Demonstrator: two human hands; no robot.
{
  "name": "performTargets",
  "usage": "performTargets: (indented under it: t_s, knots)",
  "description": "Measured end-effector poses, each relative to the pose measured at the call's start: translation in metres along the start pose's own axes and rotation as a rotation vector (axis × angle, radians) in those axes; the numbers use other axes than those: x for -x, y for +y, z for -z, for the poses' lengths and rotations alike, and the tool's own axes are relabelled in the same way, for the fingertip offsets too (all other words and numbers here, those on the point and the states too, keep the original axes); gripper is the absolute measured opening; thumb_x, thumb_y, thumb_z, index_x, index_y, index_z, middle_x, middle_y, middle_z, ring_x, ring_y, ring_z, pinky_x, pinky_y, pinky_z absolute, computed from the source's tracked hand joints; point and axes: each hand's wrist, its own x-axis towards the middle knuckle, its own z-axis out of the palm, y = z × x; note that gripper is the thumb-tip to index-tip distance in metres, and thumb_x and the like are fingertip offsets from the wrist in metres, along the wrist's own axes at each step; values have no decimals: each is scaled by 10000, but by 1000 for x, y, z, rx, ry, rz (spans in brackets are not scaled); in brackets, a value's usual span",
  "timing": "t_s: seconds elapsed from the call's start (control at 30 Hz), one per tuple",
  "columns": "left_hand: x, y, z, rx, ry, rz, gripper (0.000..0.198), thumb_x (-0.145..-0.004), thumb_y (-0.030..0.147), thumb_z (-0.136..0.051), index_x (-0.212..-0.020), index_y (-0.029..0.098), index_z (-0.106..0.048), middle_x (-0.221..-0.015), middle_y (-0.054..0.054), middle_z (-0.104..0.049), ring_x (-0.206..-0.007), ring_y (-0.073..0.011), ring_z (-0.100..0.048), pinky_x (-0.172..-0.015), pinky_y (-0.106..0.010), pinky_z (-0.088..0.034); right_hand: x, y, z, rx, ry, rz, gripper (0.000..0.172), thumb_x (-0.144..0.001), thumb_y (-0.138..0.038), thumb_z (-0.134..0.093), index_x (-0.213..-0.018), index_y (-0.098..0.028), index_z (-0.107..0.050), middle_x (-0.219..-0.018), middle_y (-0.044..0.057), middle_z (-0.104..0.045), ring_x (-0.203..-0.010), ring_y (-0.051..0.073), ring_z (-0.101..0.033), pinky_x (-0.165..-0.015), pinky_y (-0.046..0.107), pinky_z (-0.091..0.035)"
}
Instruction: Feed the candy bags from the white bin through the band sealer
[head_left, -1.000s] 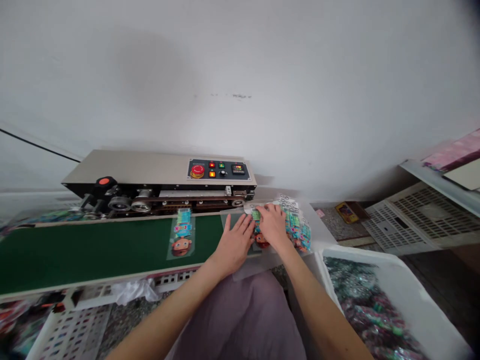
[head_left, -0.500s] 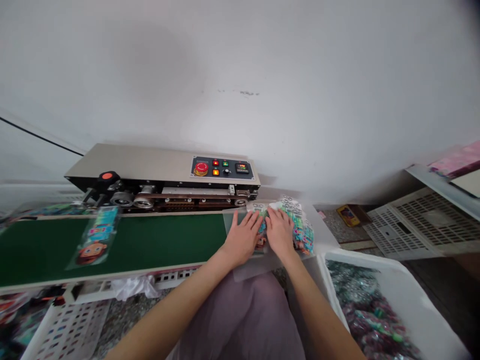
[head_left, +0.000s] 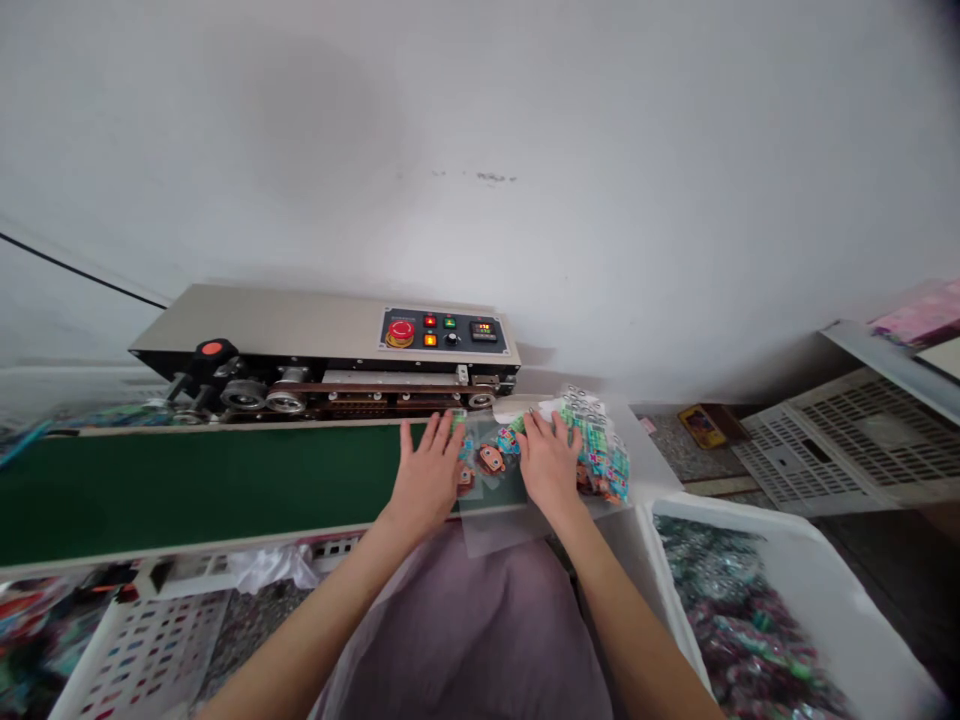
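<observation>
My left hand (head_left: 427,475) lies with stretched fingers on the right part of the green conveyor belt (head_left: 300,480). It rests on a printed clear packet (head_left: 466,478) that shows a cartoon face and is partly hidden by the fingers. A second packet (head_left: 492,458), also with a cartoon face, lies tilted between my hands over a clear plastic sheet (head_left: 495,530). Its blue-green end reaches the fingertips of my right hand (head_left: 551,462). That hand's fingers are spread, and a pile of similar packets (head_left: 600,450) sits right beside it.
Behind the belt stands a band sealing machine (head_left: 300,325) with lit buttons and a red stop knob (head_left: 400,330). A white bin (head_left: 825,600) of wrapped goods is at right. White crates (head_left: 840,440) stand beyond it. Below left is a perforated basket (head_left: 142,650).
My left hand has moved left with a packet under it, apart from my right hand. A second packet now shows between them. The packet on the belt's left has travelled off leftward.
</observation>
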Motion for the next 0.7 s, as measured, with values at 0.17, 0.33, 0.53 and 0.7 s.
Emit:
performTargets:
  t_s: [0.17, 0.33, 0.53, 0.7]
  knots:
    - [-5, 7, 9, 26, -26, -132, 542, -938, 125, -363, -1469, 111, -468, -1609, -151, -360, -1510, -299, -287, -1218, -649, -115, -4, -2, 1, -21, -22, 63, 427, -1014, -253, -391, -1405, -192, -551, -1484, 90, -553, -1413, 338, -362, -1121, 564, -208]
    - [-22, 30, -8, 112, -78, -357, 509, -1011, 219, -327, -1509, 169, -415, -1621, -101, -353, -1506, -278, -296, -1202, -636, -207, -4, 9, 8, 38, 46, 59, 357, -962, -282, -528, -1291, -198, -638, -1369, 114, -627, -1270, 333, -455, -1037, 487, -294]
    - [-5, 48, 0, 101, -66, -163, 473, -1035, 309, -372, -1462, 140, -484, -1548, -155, -465, -1394, -318, -461, -1098, -502, -399, 1, 4, 4, -33, 30, 97, 308, -970, -266, -515, -1213, -231, -700, -1184, 89, -681, -1058, 268, -506, -911, 387, -356]
    - [-7, 37, 2, 103, -45, -269, 462, -1045, 331, -352, -1451, 166, -497, -1562, -131, -450, -1397, -300, -442, -1156, -564, -320, -3, 7, -4, -114, -5, 161, 350, -987, -216, -471, -1263, -243, -685, -1284, 57, -669, -1101, 245, -506, -918, 369, -368]
